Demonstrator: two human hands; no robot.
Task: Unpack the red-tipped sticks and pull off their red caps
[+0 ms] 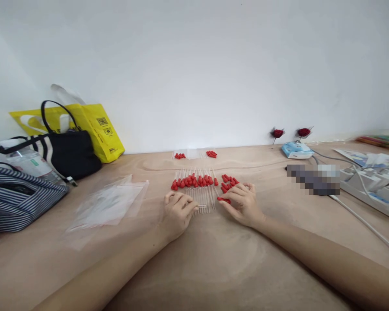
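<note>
A row of clear thin tubes with red rubber bulbs (194,181) lies side by side on the wooden table (214,259). My left hand (177,211) rests at the near ends of the tubes, its fingers curled around one clear tube. My right hand (241,201) pinches a red bulb (223,199) between thumb and fingers. A small heap of loose red bulbs (229,181) lies just beyond my right hand. Two more small groups of red bulbs (211,153) sit on clear bags farther back.
Clear plastic bags (106,205) lie to the left. Beyond them stand a black handbag (71,153), a yellow bag (97,129) and a striped bag (16,194). On the right lie a power strip (372,185) with cables, a white device (296,150) and papers.
</note>
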